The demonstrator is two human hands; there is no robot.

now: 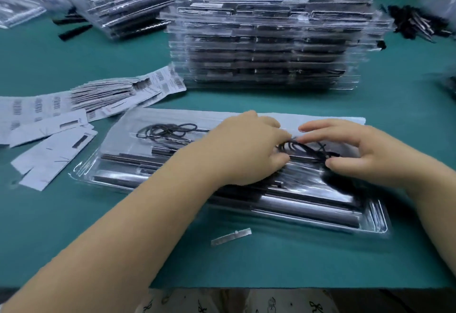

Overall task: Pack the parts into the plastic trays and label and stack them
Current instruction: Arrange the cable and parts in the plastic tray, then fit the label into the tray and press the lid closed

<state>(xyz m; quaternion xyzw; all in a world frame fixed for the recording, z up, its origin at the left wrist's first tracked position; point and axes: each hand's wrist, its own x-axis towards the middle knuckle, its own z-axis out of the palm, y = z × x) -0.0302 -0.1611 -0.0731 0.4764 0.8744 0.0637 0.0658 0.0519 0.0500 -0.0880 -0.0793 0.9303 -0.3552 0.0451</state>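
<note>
A clear plastic tray (375, 219) lies on the green table in front of me, holding long black and metal rods and a white card along its far side. A coil of black cord (167, 130) sits in its far left part. Over the tray's middle my left hand (246, 147) and my right hand (357, 149) both pinch a second bundle of black cord (306, 148), fingers curled around it from each side. The frame is blurred by motion.
A tall stack of filled clear trays (266, 43) stands behind the tray. Barcode label cards (103, 95) are spread at the left. A small metal strip (230, 236) lies near the table's front. More packed trays (145, 4) and loose black parts (417, 24) lie at the back.
</note>
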